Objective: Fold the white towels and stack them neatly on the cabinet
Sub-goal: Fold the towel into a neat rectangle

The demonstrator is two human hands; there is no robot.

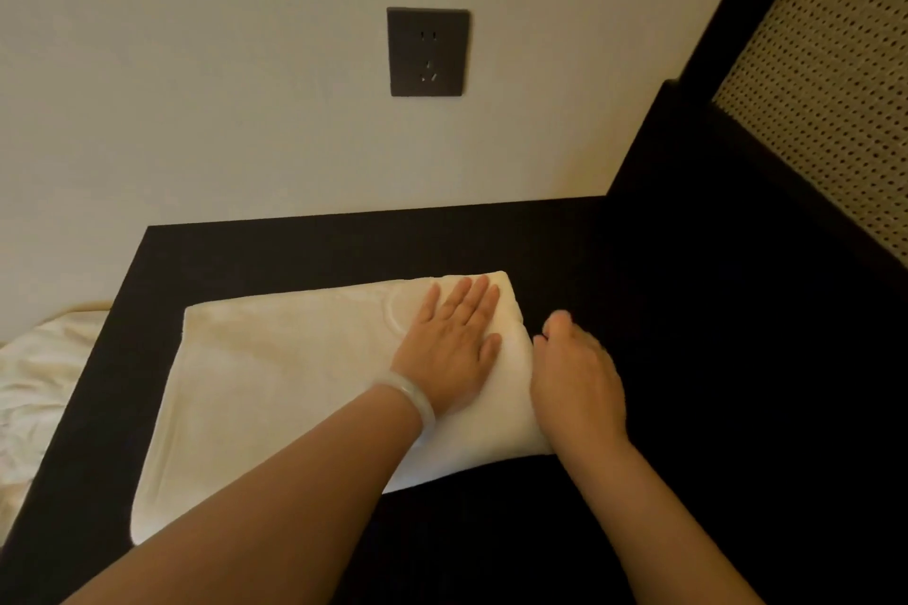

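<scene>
White towel (275, 378) lies folded on the black cabinet (344, 251) — soft, light, likely to sag if lifted by a corner. Left hand (449, 344) flat, fingers straight, pressing its right end; right hand (577, 373) against the folded edge, grip unclear — best taken under that thick fold

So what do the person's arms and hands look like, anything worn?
No sleeves are in view. The left hand has a pale, translucent bangle round its wrist. The right hand shows no ring, watch or glove.
</scene>
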